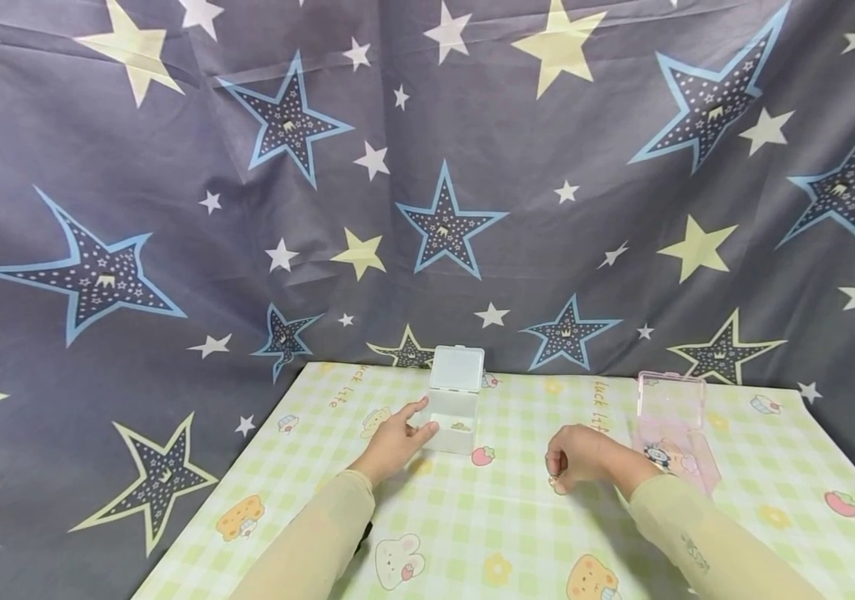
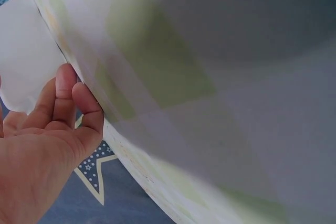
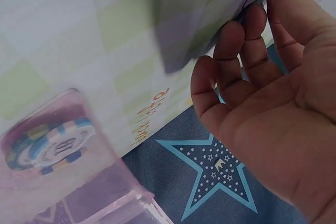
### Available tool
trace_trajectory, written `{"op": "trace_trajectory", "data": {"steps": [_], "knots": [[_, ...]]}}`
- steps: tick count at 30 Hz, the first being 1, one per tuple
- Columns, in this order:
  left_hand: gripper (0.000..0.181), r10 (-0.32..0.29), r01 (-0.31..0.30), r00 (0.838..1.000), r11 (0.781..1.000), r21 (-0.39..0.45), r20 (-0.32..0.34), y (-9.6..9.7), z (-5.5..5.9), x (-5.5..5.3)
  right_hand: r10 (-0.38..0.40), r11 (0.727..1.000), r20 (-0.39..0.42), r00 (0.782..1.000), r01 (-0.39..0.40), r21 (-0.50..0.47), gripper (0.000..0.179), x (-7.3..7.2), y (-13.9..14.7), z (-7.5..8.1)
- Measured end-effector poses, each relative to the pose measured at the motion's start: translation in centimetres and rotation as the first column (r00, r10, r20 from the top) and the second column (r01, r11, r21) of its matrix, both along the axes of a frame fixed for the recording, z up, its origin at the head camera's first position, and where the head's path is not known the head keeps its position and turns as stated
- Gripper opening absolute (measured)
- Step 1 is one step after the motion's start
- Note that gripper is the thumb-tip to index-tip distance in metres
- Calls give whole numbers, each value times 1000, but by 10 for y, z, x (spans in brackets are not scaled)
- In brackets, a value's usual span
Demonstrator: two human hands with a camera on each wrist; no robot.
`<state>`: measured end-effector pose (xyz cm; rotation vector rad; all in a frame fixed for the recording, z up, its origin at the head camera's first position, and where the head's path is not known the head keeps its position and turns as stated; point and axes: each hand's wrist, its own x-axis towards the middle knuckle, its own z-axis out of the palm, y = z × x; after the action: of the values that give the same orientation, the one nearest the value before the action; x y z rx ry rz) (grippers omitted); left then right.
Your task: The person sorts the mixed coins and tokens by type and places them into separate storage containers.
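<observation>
A white lidded box (image 1: 452, 439) stands at the back of the table, its lid (image 1: 457, 368) raised. My left hand (image 1: 395, 439) holds its left side, thumb at the front and fingers farther back; in the left wrist view the fingers (image 2: 65, 85) reach the white wall. Something small and greenish (image 1: 461, 426) lies inside. Farther right, my right hand (image 1: 585, 456) is low over the cloth, pinching a small thing (image 1: 553, 481) between thumb and fingertips. Its kind I cannot tell, as the fingers mostly cover it. In the right wrist view the curled fingers (image 3: 228, 43) show.
Beyond my right forearm is a clear pink box (image 1: 707, 462) with its lid (image 1: 671, 402) up. Poker chips (image 3: 63, 142) lie in it. A green checked cloth (image 1: 300, 467) covers the table, and a dark star-patterned curtain (image 1: 427, 125) hangs behind its back edge.
</observation>
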<state>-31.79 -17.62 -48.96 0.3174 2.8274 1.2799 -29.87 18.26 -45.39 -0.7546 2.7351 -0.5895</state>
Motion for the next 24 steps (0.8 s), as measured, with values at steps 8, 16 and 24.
{"op": "trace_trajectory", "data": {"steps": [8, 16, 24], "knots": [[68, 5, -5, 1000, 1000, -13, -12, 1, -1, 1, -22, 999, 14, 1000, 22, -43, 28, 2, -6, 0], [65, 5, -5, 1000, 1000, -12, -15, 2, 2, 3, 9, 982, -84, 996, -25, -188, 11, -3, -18, -3], [66, 1, -2, 1000, 1000, -5, -17, 2, 1, 3, -51, 986, -106, 993, 33, -165, 7, -8, -32, 2]]}}
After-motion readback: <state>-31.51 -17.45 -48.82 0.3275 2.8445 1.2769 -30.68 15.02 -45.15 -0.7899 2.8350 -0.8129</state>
